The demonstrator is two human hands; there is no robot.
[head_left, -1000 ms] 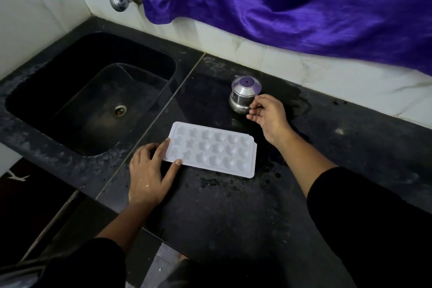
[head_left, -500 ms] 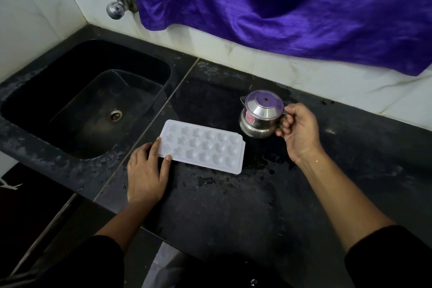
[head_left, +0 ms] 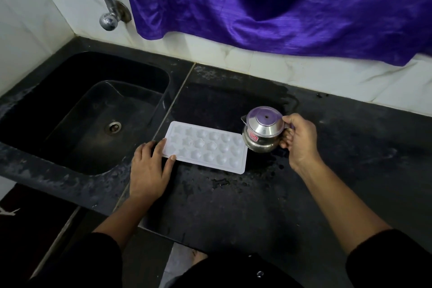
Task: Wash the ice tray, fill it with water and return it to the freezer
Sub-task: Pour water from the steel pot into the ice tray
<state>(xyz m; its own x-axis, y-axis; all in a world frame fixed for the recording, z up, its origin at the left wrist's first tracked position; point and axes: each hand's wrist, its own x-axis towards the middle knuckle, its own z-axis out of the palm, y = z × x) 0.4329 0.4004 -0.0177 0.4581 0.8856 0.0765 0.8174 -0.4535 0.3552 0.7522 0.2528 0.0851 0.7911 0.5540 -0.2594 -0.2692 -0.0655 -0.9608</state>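
Your right hand (head_left: 300, 140) has brought the small steel jug with the purple lid (head_left: 263, 133) from behind the tray to just beside its right end, fingers curled round the handle. Your left hand (head_left: 149, 168) lies flat, fingers straight, tips on the left end of the white plastic ice tray (head_left: 205, 147), which sits on the wet black stone counter (head_left: 233, 206), near the black sink (head_left: 58, 100).

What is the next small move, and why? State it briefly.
Probably tip the steel jug over the right end of the ice tray and start pouring. The right hand grips its handle, spout toward the tray; the left hand touches the tray's left edge on the counter.
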